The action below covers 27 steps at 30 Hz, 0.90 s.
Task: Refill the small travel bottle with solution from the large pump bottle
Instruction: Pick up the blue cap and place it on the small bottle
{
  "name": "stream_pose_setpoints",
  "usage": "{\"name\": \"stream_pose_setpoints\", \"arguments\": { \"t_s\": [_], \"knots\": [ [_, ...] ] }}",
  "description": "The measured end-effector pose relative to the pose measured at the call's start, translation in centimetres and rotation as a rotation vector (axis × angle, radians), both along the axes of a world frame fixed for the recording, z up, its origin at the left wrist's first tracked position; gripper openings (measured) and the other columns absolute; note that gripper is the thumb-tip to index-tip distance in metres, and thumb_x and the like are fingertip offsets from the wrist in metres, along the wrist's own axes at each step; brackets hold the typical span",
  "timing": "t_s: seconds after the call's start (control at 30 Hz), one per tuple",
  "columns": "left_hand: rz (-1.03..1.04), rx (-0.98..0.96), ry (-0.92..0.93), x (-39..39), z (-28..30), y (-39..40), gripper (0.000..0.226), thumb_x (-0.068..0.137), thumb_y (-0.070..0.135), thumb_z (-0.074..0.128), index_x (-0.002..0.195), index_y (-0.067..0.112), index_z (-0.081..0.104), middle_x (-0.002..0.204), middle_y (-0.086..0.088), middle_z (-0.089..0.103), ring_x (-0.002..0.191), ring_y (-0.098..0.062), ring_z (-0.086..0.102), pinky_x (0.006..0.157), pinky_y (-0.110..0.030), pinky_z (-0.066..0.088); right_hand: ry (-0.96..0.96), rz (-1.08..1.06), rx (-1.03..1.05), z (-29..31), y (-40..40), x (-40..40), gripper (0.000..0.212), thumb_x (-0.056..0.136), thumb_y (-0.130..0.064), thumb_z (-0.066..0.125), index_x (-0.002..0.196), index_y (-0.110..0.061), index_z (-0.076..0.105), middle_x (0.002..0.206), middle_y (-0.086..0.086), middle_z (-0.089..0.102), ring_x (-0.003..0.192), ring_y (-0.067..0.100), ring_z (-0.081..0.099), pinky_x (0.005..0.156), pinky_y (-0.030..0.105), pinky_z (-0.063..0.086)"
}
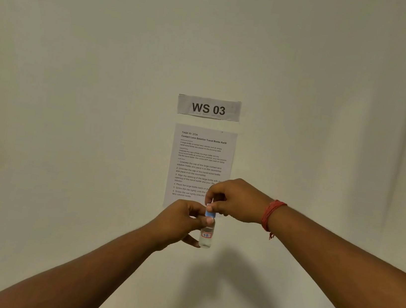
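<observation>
The wall (76, 83) fills the view, with an instruction sheet (201, 161) under a "WS 03" sign (208, 108); no table shows. Held up in the air before the sheet, the travel bottle (206, 235) stands upright, gripped around its clear body by the left hand (181, 225). The right hand (235, 200) pinches its blue cap (210, 213). It looks light, smooth and probably slippery; holding the body low leaves the cap free to twist.

Pale wall (76, 83) w/ "WS 03" sign (208, 108), task sheet (202, 153).
</observation>
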<state>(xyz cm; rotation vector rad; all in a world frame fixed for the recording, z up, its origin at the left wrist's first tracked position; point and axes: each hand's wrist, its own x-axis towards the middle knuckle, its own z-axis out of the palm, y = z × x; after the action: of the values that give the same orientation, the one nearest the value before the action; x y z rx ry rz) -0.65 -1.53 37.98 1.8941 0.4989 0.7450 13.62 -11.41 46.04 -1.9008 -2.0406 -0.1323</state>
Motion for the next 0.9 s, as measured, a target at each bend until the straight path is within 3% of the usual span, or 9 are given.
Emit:
{"name": "stream_pose_setpoints", "arguments": {
  "t_s": [0.17,0.33,0.5,0.67,0.8,0.9],
  "knots": [
    [-0.011,-0.014,-0.015,0.1,-0.3,0.2,0.016,0.094,0.016,0.07,0.107,0.007,0.073,0.111,-0.015,0.071,0.101,-0.03,0.072,0.078,-0.054,0.063,-0.044,-0.032,0.013,-0.5,0.6,0.1,0.018,0.093,-0.033,0.063,0.096,-0.016,0.065,0.094,0.0,0.064,0.087,0.018,0.059,0.078,0.024,0.05],
    [-0.002,-0.006,-0.012,0.1,0.0,0.3,0.021,0.094,0.017,0.07,0.111,0.007,0.072,0.111,-0.011,0.072,0.101,-0.028,0.072,0.079,-0.053,0.063,-0.014,0.028,-0.024,-0.3,0.8,0.8,0.025,0.094,-0.033,0.063,0.118,-0.028,0.065,0.107,-0.01,0.062,0.093,0.009,0.057,0.08,0.019,0.044],
    [-0.01,-0.005,-0.016,0.1,0.1,0.4,0.013,0.094,0.017,0.07,0.103,0.009,0.074,0.11,-0.012,0.072,0.101,-0.029,0.072,0.078,-0.051,0.063,-0.053,0.047,-0.024,-0.3,1.1,0.9,0.017,0.092,-0.028,0.065,0.109,-0.025,0.069,0.105,-0.006,0.065,0.094,0.012,0.059,0.085,0.028,0.051],
    [-0.018,-0.012,-0.024,0.1,-0.3,0.6,0.017,0.094,0.015,0.07,0.107,0.004,0.072,0.111,-0.016,0.071,0.101,-0.031,0.072,0.077,-0.051,0.064,-0.101,0.008,-0.004,-0.7,1.4,0.9,0.016,0.093,-0.035,0.063,0.096,-0.019,0.066,0.095,-0.001,0.065,0.088,0.017,0.059,0.072,0.024,0.046],
    [-0.009,-0.015,-0.02,0.3,-0.3,0.7,0.019,0.094,0.017,0.07,0.109,0.005,0.072,0.11,-0.015,0.071,0.1,-0.03,0.072,0.078,-0.053,0.063,-0.09,0.007,0.005,-0.6,1.5,1.0,0.024,0.094,-0.038,0.061,0.114,-0.025,0.066,0.1,-0.009,0.062,0.091,0.011,0.057,0.076,0.02,0.044],
    [0.001,-0.008,-0.015,0.3,-0.1,0.8,0.022,0.094,0.019,0.07,0.112,0.007,0.073,0.11,-0.012,0.072,0.1,-0.028,0.073,0.078,-0.052,0.063,-0.037,0.081,-0.017,-0.2,1.2,1.3,0.026,0.094,-0.026,0.063,0.12,-0.03,0.065,0.109,-0.01,0.064,0.097,0.008,0.059,0.084,0.02,0.045]
  ]
}}
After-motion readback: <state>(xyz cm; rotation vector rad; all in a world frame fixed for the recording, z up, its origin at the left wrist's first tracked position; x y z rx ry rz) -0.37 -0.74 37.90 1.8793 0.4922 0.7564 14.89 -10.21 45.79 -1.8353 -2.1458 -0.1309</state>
